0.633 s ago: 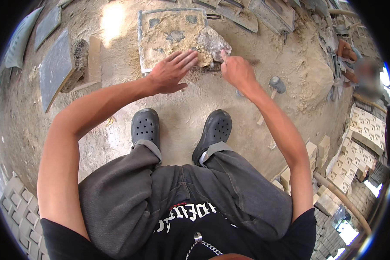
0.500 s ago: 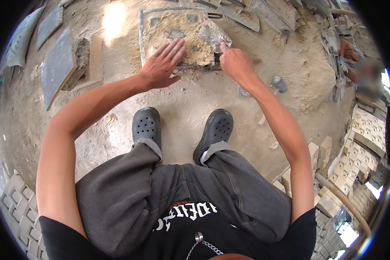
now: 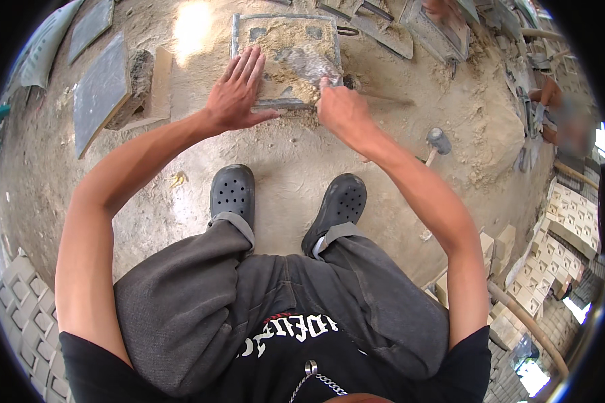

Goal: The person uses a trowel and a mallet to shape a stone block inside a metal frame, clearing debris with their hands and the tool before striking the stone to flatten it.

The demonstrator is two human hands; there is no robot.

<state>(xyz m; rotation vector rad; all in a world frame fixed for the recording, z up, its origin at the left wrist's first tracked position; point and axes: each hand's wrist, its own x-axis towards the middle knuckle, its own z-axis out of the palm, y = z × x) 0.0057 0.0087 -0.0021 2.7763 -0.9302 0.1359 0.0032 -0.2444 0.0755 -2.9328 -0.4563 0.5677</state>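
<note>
A square grey mould sits on the ground ahead of me, filled with sandy mix through which several dark raised shapes show. My right hand is closed around a trowel whose handle is mostly hidden in the fist. The trowel's blade, smeared with pale mix, lies over the right part of the mould. My left hand rests at the mould's lower left corner, fingers stretched over the mix and thumb out to the side.
A mallet lies to the right. Beyond the mould are a larger trowel and another tray-like mould, with someone else's hand above it. Grey slabs lean at the left. Patterned blocks and a person are at the right.
The trowel has moved left over the mould, and more of the mould's right and near rim shows. My left hand has shifted left. Another person's hand has appeared at the top right.
</note>
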